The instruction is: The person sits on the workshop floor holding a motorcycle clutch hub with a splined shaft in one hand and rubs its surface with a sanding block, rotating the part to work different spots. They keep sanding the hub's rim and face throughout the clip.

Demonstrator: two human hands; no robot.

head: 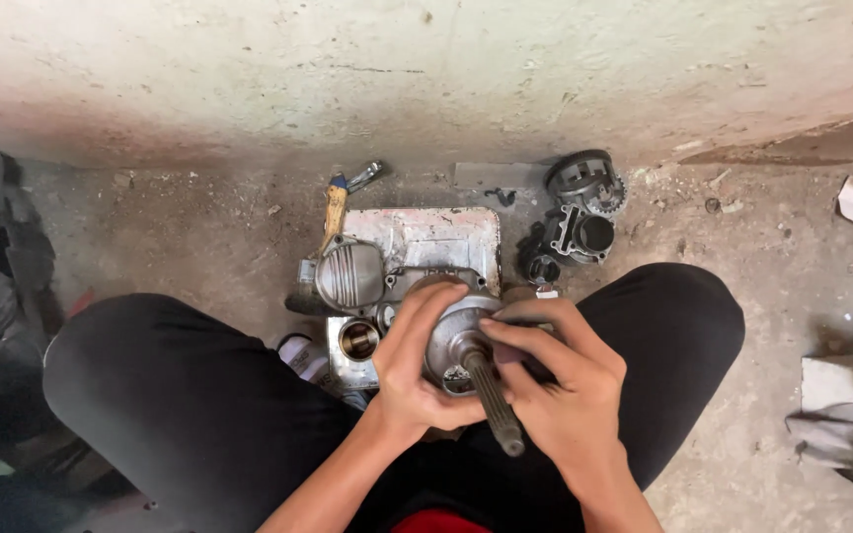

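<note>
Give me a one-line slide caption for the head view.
Left hand and right hand grip a round metal part with a splined shaft above engine parts on the concrete floor.

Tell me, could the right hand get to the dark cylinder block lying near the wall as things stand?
Probably not freely: the right hand is gripping the shafted metal part together with the left hand. The cylinder block lies uncovered on the floor just beyond the right knee.

hammer (333,219) left of cylinder (581,235)
</note>
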